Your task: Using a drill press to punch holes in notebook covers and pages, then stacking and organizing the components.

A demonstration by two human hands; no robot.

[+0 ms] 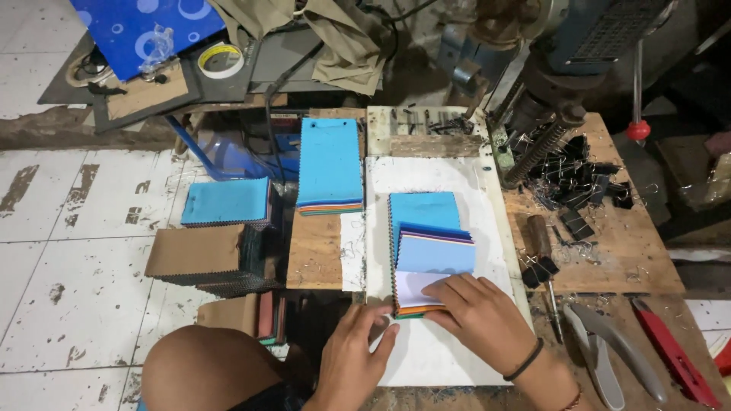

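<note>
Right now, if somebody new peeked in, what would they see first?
Probably both hands in the middle: the right hand pressing on a fanned stack of colourful fabric swatches lying on a white board, the left hand resting at the stack's near corner. Next, the bright blue swatch pile further back, and the heap of black binder clips on the right.

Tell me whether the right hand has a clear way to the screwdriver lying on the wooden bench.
Probably yes. The right hand rests on the stack of coloured sheets, and the screwdriver lies just to its right, with only small binder clips beside it.
</note>
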